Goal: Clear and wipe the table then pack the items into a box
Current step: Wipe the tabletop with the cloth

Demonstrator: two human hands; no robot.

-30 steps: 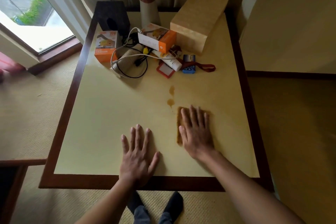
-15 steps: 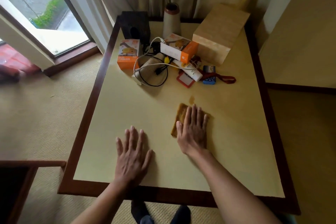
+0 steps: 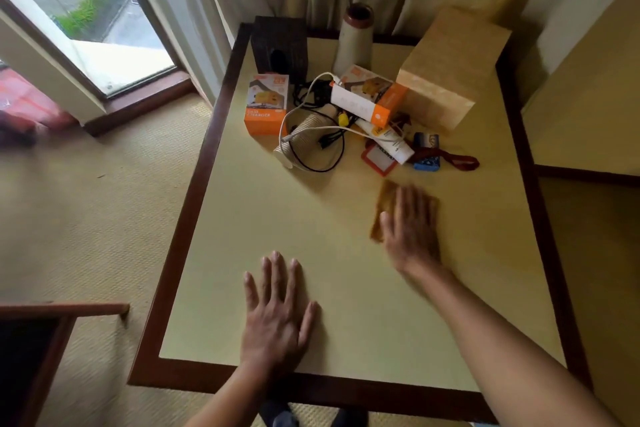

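Observation:
My right hand [image 3: 412, 229] lies flat, fingers straight, pressing a brown cloth [image 3: 382, 208] onto the cream table [image 3: 263, 218], just below the pile of items. My left hand [image 3: 277, 308] rests flat and spread on the tabletop near the front edge. The pile at the back holds two orange charger boxes [image 3: 265, 107] [image 3: 372, 95], a ribbed paper cup [image 3: 301, 142] on its side, tangled cables [image 3: 318, 135], a white tube [image 3: 388, 142], a red-framed tag [image 3: 377, 158] and a blue item [image 3: 426, 151]. A tan cardboard box [image 3: 450, 69] stands at the back right.
A dark square box [image 3: 278, 43] and a tall pale vase [image 3: 356, 36] stand at the table's far edge before curtains. A dark wooden rim [image 3: 180, 236] frames the table. A window [image 3: 86, 10] is on the left, and another wooden piece [image 3: 52, 322] sits at lower left.
My right hand has slid the cloth away from me toward the pile, over the brown spill spots, which no longer show. My left hand stayed flat in place.

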